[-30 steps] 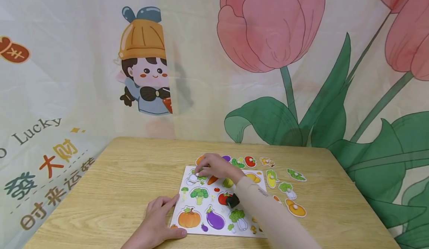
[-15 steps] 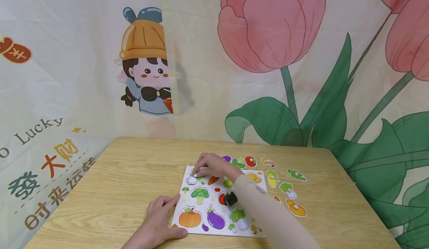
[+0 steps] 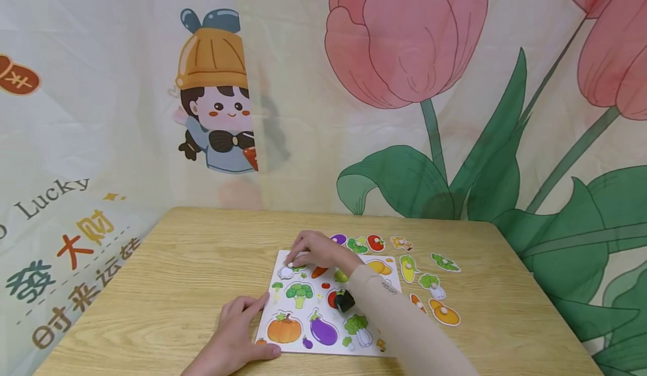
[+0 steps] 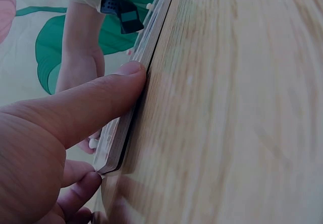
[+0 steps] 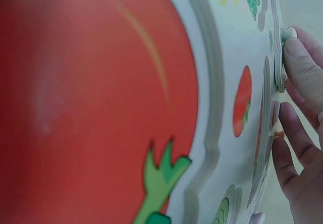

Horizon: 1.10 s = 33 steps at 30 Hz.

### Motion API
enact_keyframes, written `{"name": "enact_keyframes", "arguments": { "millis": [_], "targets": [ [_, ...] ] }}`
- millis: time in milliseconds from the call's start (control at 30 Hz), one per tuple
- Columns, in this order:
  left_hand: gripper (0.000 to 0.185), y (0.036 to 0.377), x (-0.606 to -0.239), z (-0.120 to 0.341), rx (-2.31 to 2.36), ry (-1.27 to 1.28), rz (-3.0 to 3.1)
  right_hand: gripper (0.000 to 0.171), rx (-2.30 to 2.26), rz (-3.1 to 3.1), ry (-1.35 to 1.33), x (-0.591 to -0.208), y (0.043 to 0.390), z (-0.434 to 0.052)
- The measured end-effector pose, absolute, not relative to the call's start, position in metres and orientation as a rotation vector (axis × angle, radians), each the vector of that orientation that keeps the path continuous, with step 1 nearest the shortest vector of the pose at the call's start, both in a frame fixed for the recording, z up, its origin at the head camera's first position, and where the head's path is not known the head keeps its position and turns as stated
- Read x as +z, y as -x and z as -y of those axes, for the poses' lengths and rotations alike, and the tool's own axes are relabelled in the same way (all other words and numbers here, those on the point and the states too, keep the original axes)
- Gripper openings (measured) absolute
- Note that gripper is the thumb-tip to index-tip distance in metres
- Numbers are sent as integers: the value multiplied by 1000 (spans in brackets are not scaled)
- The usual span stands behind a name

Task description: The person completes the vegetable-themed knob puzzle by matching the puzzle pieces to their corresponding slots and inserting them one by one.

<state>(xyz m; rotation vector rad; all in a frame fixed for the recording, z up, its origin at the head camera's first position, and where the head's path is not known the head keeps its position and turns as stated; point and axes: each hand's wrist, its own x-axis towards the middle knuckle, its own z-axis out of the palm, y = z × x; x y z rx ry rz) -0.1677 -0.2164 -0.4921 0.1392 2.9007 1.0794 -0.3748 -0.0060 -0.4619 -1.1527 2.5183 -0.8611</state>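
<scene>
One vegetable-picture board [image 3: 327, 313] on the desk [image 3: 177, 263]. Your left hand [image 3: 237, 331], thumb spread from fingers, touches its near-left edges; your right hand [image 3: 318, 249] pinches a knobbed piece [image 3: 286, 273], far-left corner. Loose pieces [image 3: 445, 312] lie right.

Wears a close-fitting beige sleeve [image 3: 409, 320], right of centre at the bottom of the head view, marked with small dark lettering [image 3: 388, 288] near its cuff [image 3: 361, 276]. Carries an angular black device [image 3: 344, 301] beside that cuff, showing a dull greenish rectangle [image 4: 130, 16] towards the top of the left wrist view.
</scene>
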Motion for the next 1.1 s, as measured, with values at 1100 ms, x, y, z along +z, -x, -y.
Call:
{"name": "enact_keyframes", "arguments": {
  "millis": [1100],
  "targets": [
    [115, 169, -490, 216, 1077, -132, -2881, 16, -881, -2513, 1162, -463, 374, 9]
  ]
}}
